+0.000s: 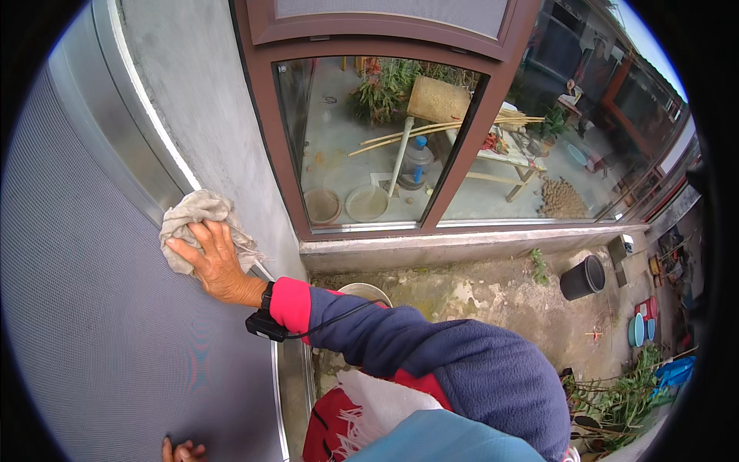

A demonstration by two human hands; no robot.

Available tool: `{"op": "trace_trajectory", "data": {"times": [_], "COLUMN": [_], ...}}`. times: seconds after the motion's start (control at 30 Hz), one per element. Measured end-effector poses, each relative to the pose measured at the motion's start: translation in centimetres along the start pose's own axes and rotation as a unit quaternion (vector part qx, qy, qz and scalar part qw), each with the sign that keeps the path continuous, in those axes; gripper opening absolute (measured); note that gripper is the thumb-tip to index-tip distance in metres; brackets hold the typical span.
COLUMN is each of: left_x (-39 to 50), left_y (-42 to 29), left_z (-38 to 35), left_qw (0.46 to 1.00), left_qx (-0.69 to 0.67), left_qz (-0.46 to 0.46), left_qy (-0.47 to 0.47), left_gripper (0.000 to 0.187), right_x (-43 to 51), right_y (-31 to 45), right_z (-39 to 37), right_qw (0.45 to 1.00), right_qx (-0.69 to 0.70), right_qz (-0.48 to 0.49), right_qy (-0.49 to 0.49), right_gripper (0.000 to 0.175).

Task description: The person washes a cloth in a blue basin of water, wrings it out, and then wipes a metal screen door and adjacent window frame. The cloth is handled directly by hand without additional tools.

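A crumpled grey-beige cloth [199, 216] is spread under my right hand [216, 263], whose fingers press and grip it. The cloth lies over the edge of a metal-framed mesh screen [115, 300], where the silver frame [138, 147] meets the grey plastered wall [185, 98]. On my right wrist is a black strap with a small box [265, 326] and a cable running up the sleeve. At the bottom edge, in shadow, only some fingers of my left hand [183, 451] show in front of the mesh; the rest is cut off.
To the right stands a brown-framed window [430, 222] above a concrete ledge [462, 245]. Below my right arm a pale round basin [366, 291] is partly hidden. Farther right are a black bucket [583, 278], blue basins [637, 330] and leafy plants [623, 392].
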State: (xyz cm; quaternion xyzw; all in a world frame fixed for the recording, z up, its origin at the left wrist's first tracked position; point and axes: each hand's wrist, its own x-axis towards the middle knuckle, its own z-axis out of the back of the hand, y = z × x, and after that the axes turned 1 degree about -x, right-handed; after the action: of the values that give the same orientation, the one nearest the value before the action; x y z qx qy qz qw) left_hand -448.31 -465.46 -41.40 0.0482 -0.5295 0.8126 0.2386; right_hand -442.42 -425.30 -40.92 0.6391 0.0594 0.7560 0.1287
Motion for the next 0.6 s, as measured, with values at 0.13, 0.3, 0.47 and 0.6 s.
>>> {"op": "trace_trajectory", "data": {"times": [0.13,0.3,0.47,0.6], "left_x": [0.5,0.9,1.0,0.7], "left_y": [1.4,2.8,3.5,2.1], "left_z": [0.2,0.3,0.0,-0.2], "left_qw": [1.0,1.0,1.0,0.998], "left_qx": [0.016,0.021,0.025,0.03], "left_qz": [-0.004,-0.011,-0.011,-0.047], "left_qy": [0.0,-0.001,-0.004,0.002], "left_gripper": [0.042,0.044,0.045,0.044], "right_x": [-5.1,-6.6,-0.9,6.4], "right_y": [-0.7,-0.6,1.1,2.7], "right_z": [0.1,1.3,2.5,2.0], "right_qw": [0.998,0.994,0.998,0.996], "right_qx": [-0.01,0.007,0.046,0.045], "right_qz": [-0.039,-0.068,-0.031,0.047], "right_qy": [0.052,0.09,0.025,-0.064], "right_gripper": [0.072,0.073,0.066,0.056]}}
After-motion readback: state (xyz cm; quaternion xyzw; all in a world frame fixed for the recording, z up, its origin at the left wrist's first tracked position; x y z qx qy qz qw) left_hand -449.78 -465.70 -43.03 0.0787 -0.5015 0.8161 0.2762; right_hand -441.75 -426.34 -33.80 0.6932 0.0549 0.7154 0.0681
